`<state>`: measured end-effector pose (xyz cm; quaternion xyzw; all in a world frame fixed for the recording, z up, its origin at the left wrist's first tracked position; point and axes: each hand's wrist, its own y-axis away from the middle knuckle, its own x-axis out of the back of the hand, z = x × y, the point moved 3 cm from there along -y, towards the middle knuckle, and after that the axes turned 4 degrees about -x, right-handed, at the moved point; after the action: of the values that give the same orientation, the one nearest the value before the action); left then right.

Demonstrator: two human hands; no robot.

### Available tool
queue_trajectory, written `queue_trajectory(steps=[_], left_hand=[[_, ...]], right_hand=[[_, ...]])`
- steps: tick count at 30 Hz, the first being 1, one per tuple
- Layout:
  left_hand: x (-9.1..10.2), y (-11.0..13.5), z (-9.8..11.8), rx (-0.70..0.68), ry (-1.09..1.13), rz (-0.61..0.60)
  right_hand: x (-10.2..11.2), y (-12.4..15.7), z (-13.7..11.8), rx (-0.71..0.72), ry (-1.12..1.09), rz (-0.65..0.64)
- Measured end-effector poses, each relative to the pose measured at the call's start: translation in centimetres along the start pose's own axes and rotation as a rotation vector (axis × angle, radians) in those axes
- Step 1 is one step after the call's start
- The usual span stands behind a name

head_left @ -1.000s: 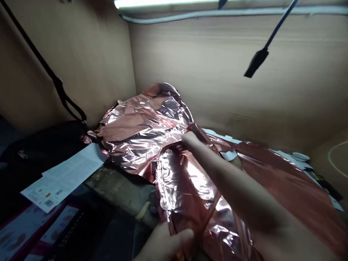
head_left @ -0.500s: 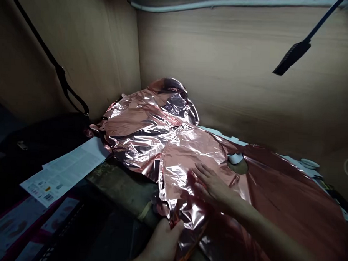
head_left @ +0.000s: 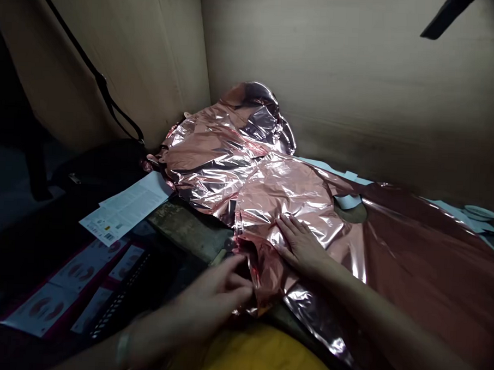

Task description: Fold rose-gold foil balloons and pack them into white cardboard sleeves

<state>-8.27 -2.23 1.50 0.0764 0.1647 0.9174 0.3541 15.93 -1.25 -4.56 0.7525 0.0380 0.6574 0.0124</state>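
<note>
Shiny rose-gold foil balloons [head_left: 292, 181], flat and wrinkled, lie overlapping across the work surface. My right hand [head_left: 304, 245] rests flat on the foil near the middle, its fingers stretched out. At the near edge, my left hand [head_left: 215, 292] is beside a raised, crumpled foil flap [head_left: 266, 267]. Its thumb and fingers are apart, slightly smeared by motion, and whether they touch the flap is hard to see. A round hole [head_left: 352, 211] in the foil shows to the right of my right hand, with a pale strip across it.
White printed cards [head_left: 127, 207] lie at the left, above pink-edged packs with pictures [head_left: 75, 275]. A dark bag [head_left: 104, 162] with a strap sits by the wall. A pale ring [head_left: 481, 212] lies at the far right. Something yellow [head_left: 255, 360] is below my hands.
My left hand has let go of the foil's near edge and shifted up and left, its fingers now apart. That corner now stands up as a flap. The view has tilted down.
</note>
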Motion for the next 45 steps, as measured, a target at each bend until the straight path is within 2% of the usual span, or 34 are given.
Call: queue_trajectory(steps=[2,3,4,6,7,8,11,13,17,20,22,26,28,31,33,35,38,40,42,44,45], left_hand=[[3.3,0.9,3.2,-0.334,-0.565,0.173],[4.3,0.7,4.6,-0.525,-0.801,0.226],[4.6,-0.1,5.5,-0.717,-0.989,0.177],[4.2,-2.7,5.8,-1.001,-1.212,-0.083],[3.7,-4.4,5.4,-1.075,-1.249,-0.216],[3.2,-6.1,5.0,-1.119,-1.249,-0.288],[2.0,-10.5,3.5,-1.085,-1.225,-0.354],[1.6,-11.9,2.5,-1.020,-1.224,-0.391],[2.0,-12.4,1.5,-0.959,-1.206,-0.409],[2.4,-12.3,1.3,-0.952,-1.174,-0.394],[2.3,-12.3,1.5,-0.933,-1.164,-0.391],[2.0,-12.7,2.8,-0.868,-1.168,-0.400],[1.7,-13.2,4.0,-0.858,-1.140,-0.374],[0.6,-14.2,5.5,-0.927,-1.045,-0.357],[-0.6,-14.6,5.5,-0.962,-1.012,-0.452],[-1.8,-14.8,4.9,-0.967,-1.017,-0.589],[-2.8,-14.4,3.7,-0.963,-1.012,-0.695],[-2.9,-14.2,3.6,-0.946,-0.964,-0.703],[-2.6,-14.2,3.9,-0.867,-0.884,-0.711],[-1.9,-14.8,4.7,-0.646,-0.735,-0.671],[-1.4,-15.2,5.0,-0.515,-0.656,-0.637]], right_hand=[[0.0,0.1,0.1,0.007,-0.015,0.006],[0.0,0.1,0.1,0.006,-0.024,0.010],[0.0,0.0,0.1,0.002,-0.033,0.013],[-0.2,-0.1,0.1,-0.008,-0.046,0.015],[-0.2,-0.2,0.0,-0.011,-0.051,0.016],[-0.3,-0.3,-0.1,-0.011,-0.056,0.017],[-0.2,-0.4,0.1,-0.008,-0.088,0.019],[0.6,0.3,0.9,-0.022,-0.127,0.047],[3.3,4.0,2.8,0.027,-0.139,0.189],[3.4,6.3,3.0,0.114,-0.078,0.102],[2.4,6.4,2.7,0.144,-0.059,0.052],[1.2,4.2,2.3,0.165,-0.099,0.107],[1.9,3.4,2.2,0.161,-0.118,0.138],[4.4,4.1,1.9,0.178,-0.119,0.183],[5.9,5.4,1.6,0.199,-0.110,0.169],[6.4,7.0,1.3,0.193,-0.106,0.116],[5.2,8.9,1.2,0.159,-0.163,0.039],[4.0,9.6,1.6,0.130,-0.264,0.073],[3.0,9.8,2.3,0.080,-0.405,0.145],[2.4,9.5,3.4,-0.055,-0.585,0.182],[2.1,9.2,4.1,-0.175,-0.700,0.174]])
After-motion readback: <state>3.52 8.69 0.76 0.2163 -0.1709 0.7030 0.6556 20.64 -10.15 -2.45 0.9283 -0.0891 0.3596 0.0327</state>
